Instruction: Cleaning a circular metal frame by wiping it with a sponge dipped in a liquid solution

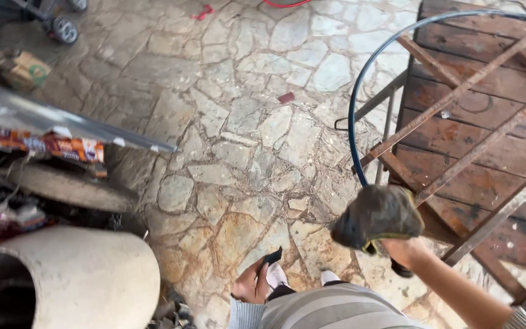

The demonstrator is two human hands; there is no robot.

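My right hand [378, 219] wears a dirty dark work glove with a yellow edge and grips the lower part of a thin blue hoop [360, 85] that arcs up over a rusty metal frame [458, 91]. The frame rests against a brown wooden bench or table [494, 79] at the right. My left hand [252, 285] is bare, low near my waist, holding a small dark flat object like a phone [271, 256]. My striped shirt [330, 307] shows at the bottom.
Irregular stone paving [238, 122] covers the ground. A large pale concrete pipe [86, 277] lies at the lower left, beside a metal strip [62, 122] and colourful packages [56, 146]. A wheeled cart [62, 27] stands at the top left.
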